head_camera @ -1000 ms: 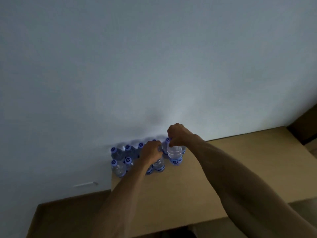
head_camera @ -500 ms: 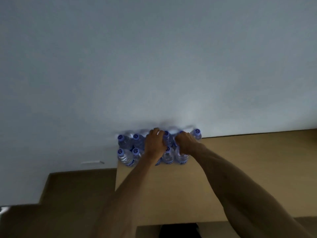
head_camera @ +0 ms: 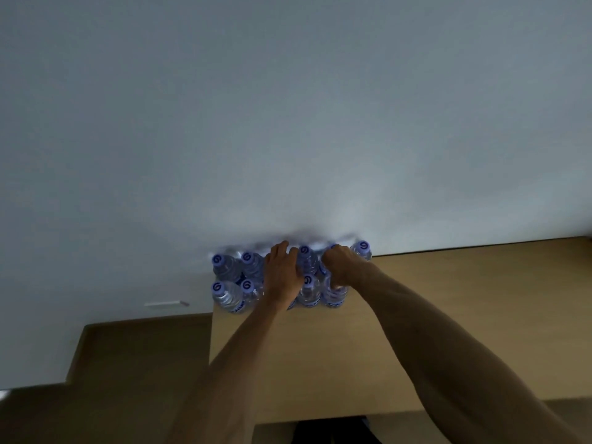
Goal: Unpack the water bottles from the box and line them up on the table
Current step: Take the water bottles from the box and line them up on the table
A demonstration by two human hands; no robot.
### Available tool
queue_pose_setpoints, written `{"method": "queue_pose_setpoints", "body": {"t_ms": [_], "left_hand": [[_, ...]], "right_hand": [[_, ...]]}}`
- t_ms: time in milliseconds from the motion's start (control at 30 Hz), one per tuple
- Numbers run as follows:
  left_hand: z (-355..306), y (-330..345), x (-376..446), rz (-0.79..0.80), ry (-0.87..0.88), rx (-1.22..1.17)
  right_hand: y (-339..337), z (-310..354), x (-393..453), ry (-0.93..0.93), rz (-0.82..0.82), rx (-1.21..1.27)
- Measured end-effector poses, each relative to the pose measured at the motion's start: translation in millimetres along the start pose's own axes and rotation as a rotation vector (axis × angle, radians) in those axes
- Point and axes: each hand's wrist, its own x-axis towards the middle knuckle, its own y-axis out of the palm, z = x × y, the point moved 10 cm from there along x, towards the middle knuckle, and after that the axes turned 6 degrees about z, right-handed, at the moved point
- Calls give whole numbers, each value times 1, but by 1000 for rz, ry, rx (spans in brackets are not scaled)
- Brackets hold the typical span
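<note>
Several clear water bottles (head_camera: 228, 291) with blue-marked caps stand in two rows at the far left corner of the wooden table (head_camera: 416, 315), against the wall. My left hand (head_camera: 282, 277) lies over the middle of the cluster, fingers curled round a bottle that it hides. My right hand (head_camera: 339, 267) grips a front-row bottle (head_camera: 334, 294) by its upper part. One bottle (head_camera: 362, 249) stands at the right end of the back row. No box is in view.
A plain pale wall (head_camera: 288, 123) rises right behind the bottles. The table's left edge (head_camera: 212, 341) drops to a darker floor (head_camera: 128, 363). A small white fitting (head_camera: 166, 303) sits low on the wall at left.
My right hand has set its bottle down into the front row and stays on it. The left hand slid slightly toward the wall. The view tilted so the bottles sit more central.
</note>
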Motion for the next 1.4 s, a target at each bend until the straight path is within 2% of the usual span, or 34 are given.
{"method": "queue_pose_setpoints", "body": {"t_ms": [467,767,1100,1400], "left_hand": [[-8,-27,-10,-19,49,-13],[-3,-49,-25,-56,70,15],[-18,-68,-32,-93,53,148],[-91,-65,-53,-73,138,161]], "right_hand": [[-7,3,-20,82,49,-14],[-54,10,-50,170,-207,-42],[-83,10,-89,315,-443,196],[-74,-60,-181,471,-582,206]]}}
